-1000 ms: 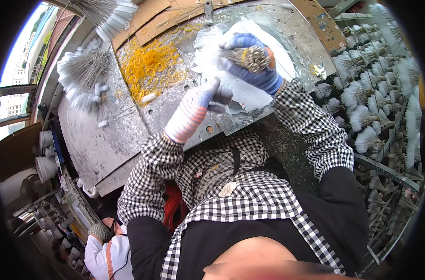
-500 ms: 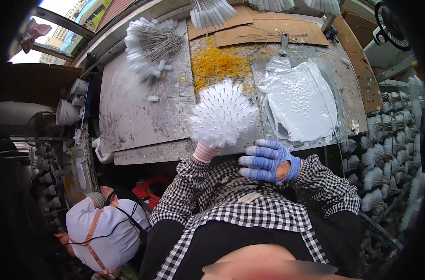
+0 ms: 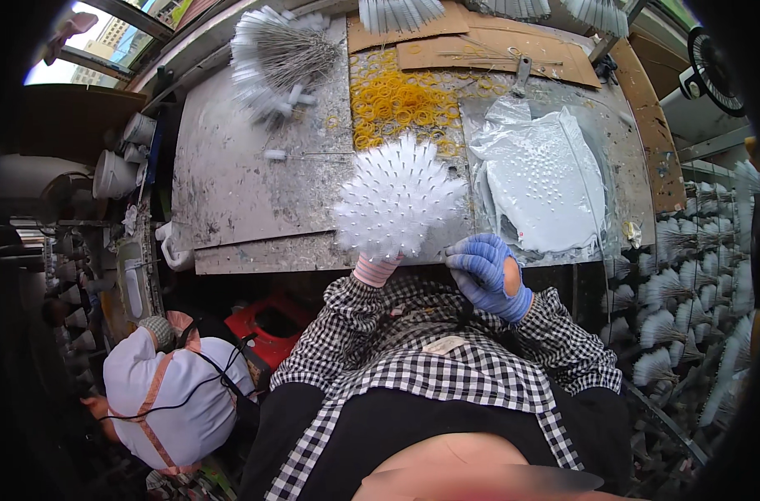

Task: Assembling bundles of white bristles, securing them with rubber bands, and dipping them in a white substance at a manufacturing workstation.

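My left hand [image 3: 378, 267], in a pink-cuffed glove, is mostly hidden behind a round fanned bundle of white-tipped sticks [image 3: 397, 200] that it holds upright over the near edge of the metal-topped table [image 3: 238, 184]. My right hand [image 3: 487, 274], in a blue glove with a hole at the back, rests curled at the table edge just right of the bundle and holds nothing that I can see. A clear plastic sheet [image 3: 547, 171] with rows of white dots lies on the table beyond the right hand.
A heap of yellow rubber bands [image 3: 388, 100] lies at mid table. Another loose bundle of white-tipped sticks [image 3: 280, 58] sits far left. Cardboard sheets [image 3: 488, 46] line the back. Racks of finished bundles [image 3: 697, 284] stand right. A person in a white cap [image 3: 171, 392] crouches lower left beside a red crate [image 3: 271, 321].
My view has tilted toward the table edge. My right hand left the plastic sheet and came back to the near edge. My left hand now holds the fanned bundle upright.
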